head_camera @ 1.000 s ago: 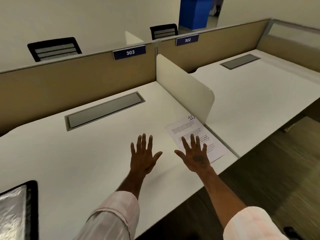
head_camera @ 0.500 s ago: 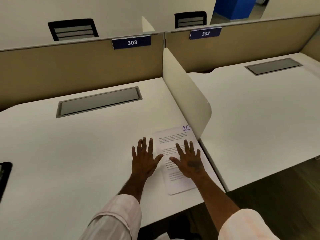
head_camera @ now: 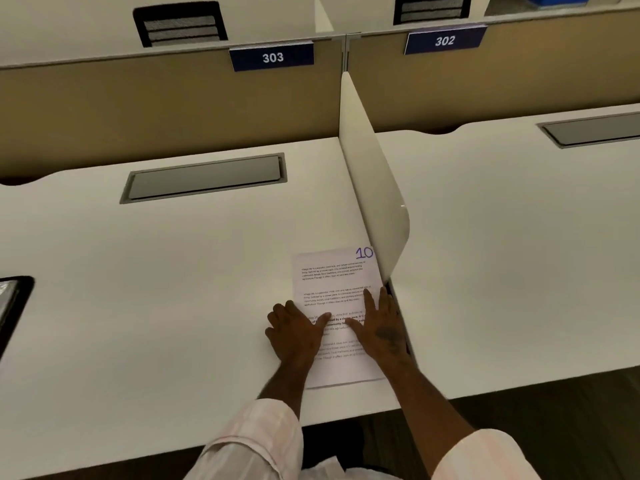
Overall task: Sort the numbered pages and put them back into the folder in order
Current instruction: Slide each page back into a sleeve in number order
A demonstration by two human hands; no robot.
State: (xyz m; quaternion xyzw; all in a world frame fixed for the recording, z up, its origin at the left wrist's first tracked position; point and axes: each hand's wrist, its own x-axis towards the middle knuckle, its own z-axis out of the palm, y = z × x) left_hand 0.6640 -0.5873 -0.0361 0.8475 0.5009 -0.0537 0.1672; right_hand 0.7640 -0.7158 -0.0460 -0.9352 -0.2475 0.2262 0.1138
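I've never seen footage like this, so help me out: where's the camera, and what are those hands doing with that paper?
No machine here: a person wears a camera on the head, looking down at their own hands. The left hand rests at the left edge of a printed page marked 10, thumb on the paper; the right hand lies flat on it. The page lies on a white desk beside a divider panel. The dark object cut off at the left may be the folder.
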